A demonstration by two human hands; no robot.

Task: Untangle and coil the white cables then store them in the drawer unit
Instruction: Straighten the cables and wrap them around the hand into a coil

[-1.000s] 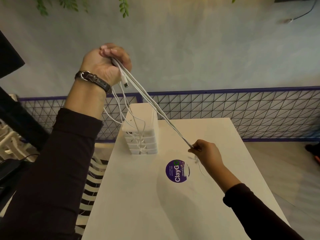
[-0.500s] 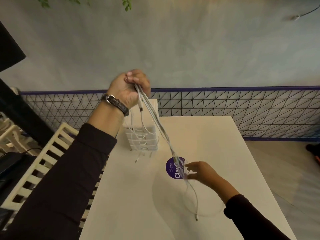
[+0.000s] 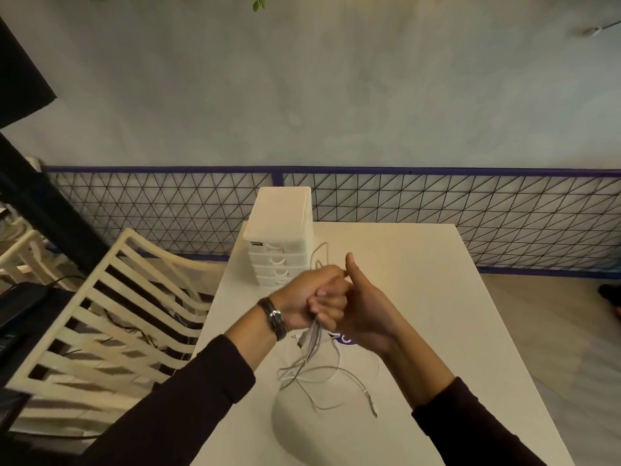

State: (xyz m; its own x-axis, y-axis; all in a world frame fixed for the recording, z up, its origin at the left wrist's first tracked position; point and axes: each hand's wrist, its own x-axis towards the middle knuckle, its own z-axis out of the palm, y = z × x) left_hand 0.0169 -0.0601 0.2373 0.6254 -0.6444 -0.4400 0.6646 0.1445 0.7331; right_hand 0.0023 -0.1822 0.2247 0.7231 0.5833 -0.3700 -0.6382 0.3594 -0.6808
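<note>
Left hand [image 3: 299, 297] and right hand [image 3: 364, 314] curl their fingers around the white cables [image 3: 314, 361] above the table [image 3: 420, 297]. Ends dangle loose: coiling incomplete. Drawer unit [image 3: 280, 230] closed; storing apparently remains.

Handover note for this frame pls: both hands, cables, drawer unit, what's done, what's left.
Left hand: grips the white cables in a fist above the table.
Right hand: pressed against the left, fingers curled on the same bunch, thumb up.
Cables: tangled; loose ends hang below the hands and trail on the table.
Drawer unit: at the table's far left corner, drawers look shut.
Done: cables gathered in hand.
Left: untangle, coil, store in a drawer.
</note>
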